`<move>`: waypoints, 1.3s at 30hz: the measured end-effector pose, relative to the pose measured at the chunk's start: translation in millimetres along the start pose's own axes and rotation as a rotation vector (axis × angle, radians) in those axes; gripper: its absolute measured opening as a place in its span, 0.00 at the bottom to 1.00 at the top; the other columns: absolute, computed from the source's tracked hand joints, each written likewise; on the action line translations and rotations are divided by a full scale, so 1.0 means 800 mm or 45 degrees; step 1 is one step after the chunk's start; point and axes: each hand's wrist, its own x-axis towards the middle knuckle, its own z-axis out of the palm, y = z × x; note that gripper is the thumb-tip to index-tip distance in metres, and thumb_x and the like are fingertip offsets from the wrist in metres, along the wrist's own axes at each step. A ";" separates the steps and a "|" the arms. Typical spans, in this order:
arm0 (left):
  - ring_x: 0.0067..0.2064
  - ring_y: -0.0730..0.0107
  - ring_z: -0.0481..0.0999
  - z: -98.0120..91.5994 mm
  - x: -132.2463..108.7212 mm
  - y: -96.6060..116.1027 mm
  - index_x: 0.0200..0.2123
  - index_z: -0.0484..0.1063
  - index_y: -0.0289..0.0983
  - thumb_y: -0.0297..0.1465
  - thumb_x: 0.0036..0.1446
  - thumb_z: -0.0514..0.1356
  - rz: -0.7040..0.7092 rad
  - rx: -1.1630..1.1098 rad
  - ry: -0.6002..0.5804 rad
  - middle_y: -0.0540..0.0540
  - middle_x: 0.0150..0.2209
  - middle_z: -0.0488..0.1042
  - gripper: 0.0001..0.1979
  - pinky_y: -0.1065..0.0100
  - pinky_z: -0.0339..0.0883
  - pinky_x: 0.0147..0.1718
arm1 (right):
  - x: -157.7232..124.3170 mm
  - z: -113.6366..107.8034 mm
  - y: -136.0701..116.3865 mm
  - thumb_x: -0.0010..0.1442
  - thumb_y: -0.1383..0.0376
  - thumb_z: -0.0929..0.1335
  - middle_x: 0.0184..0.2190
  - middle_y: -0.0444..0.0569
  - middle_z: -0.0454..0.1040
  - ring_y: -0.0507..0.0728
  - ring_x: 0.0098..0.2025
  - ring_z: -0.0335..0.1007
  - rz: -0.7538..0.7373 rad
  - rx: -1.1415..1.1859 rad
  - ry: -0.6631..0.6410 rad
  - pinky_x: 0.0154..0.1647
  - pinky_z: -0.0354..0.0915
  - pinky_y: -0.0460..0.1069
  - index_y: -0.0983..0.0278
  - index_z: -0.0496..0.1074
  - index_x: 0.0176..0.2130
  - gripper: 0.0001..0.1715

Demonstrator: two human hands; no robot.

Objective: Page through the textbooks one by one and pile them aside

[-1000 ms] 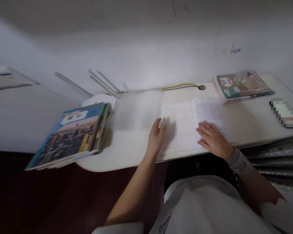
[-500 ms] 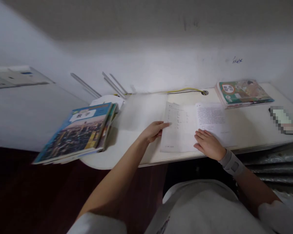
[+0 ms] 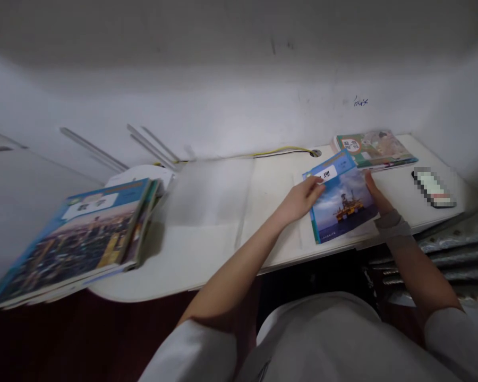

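A closed textbook (image 3: 330, 212) with a blue cover and an oil rig picture is tilted above the right part of the white table. My left hand (image 3: 302, 199) grips its left side, fingers lying over the cover near the title label. At the right edge, my right hand (image 3: 376, 195) holds the book, its thumb pointing up and the other fingers hidden behind the cover. A grey band (image 3: 392, 223) wraps my right wrist. Just behind the book lies a stack of books (image 3: 382, 146) with a green and pink cover on top.
On the left, a stack of large textbooks (image 3: 87, 233) with a city cover overhangs the table (image 3: 207, 254). A phone (image 3: 434, 188) lies at the right. A yellow cable (image 3: 282, 150) runs along the wall into a round hole (image 3: 315, 153). Metal prongs (image 3: 151, 143) stand at back left.
The book lay open on the table with printed pages showing; now it is closed, cover up, and held. My left hand moved right onto the cover, and my right hand moved to the right edge.
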 end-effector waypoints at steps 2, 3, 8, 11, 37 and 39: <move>0.53 0.57 0.70 0.014 -0.007 -0.043 0.50 0.66 0.34 0.40 0.62 0.51 -0.021 0.244 0.102 0.36 0.50 0.71 0.19 0.55 0.61 0.54 | 0.002 -0.022 0.012 0.56 0.45 0.64 0.42 0.53 0.79 0.63 0.46 0.75 0.052 -0.105 0.130 0.53 0.67 0.60 0.63 0.72 0.47 0.30; 0.56 0.55 0.68 0.019 -0.012 -0.064 0.51 0.65 0.33 0.40 0.62 0.51 -0.038 0.318 0.097 0.33 0.52 0.69 0.20 0.55 0.60 0.55 | 0.005 -0.031 0.019 0.54 0.49 0.67 0.39 0.53 0.80 0.63 0.44 0.76 0.055 -0.188 0.183 0.51 0.68 0.61 0.64 0.73 0.44 0.26; 0.64 0.45 0.57 0.040 -0.053 -0.124 0.59 0.56 0.25 0.47 0.61 0.50 -0.066 0.620 0.099 0.23 0.61 0.58 0.34 0.48 0.53 0.59 | 0.023 -0.044 0.042 0.53 0.62 0.65 0.43 0.56 0.77 0.63 0.46 0.74 -0.252 -1.069 0.353 0.52 0.67 0.61 0.68 0.71 0.48 0.23; 0.65 0.40 0.52 0.049 -0.075 -0.123 0.60 0.54 0.19 0.49 0.61 0.48 -0.152 0.813 0.139 0.18 0.62 0.53 0.39 0.45 0.50 0.60 | 0.023 -0.045 0.050 0.56 0.63 0.64 0.53 0.63 0.70 0.66 0.56 0.66 -0.436 -1.631 0.539 0.58 0.60 0.62 0.72 0.65 0.55 0.29; 0.63 0.39 0.55 0.062 -0.077 -0.094 0.61 0.60 0.34 0.53 0.59 0.46 -0.236 0.995 0.234 0.31 0.62 0.60 0.36 0.45 0.50 0.58 | -0.011 -0.069 0.081 0.59 0.45 0.63 0.60 0.56 0.65 0.62 0.62 0.60 -0.415 -1.030 0.477 0.64 0.55 0.61 0.63 0.60 0.62 0.39; 0.63 0.38 0.55 0.062 -0.077 -0.093 0.61 0.60 0.33 0.53 0.60 0.46 -0.240 1.027 0.219 0.30 0.62 0.60 0.36 0.46 0.50 0.58 | -0.010 -0.068 0.078 0.57 0.43 0.64 0.59 0.58 0.65 0.62 0.61 0.61 -0.393 -0.954 0.486 0.63 0.56 0.61 0.65 0.60 0.61 0.42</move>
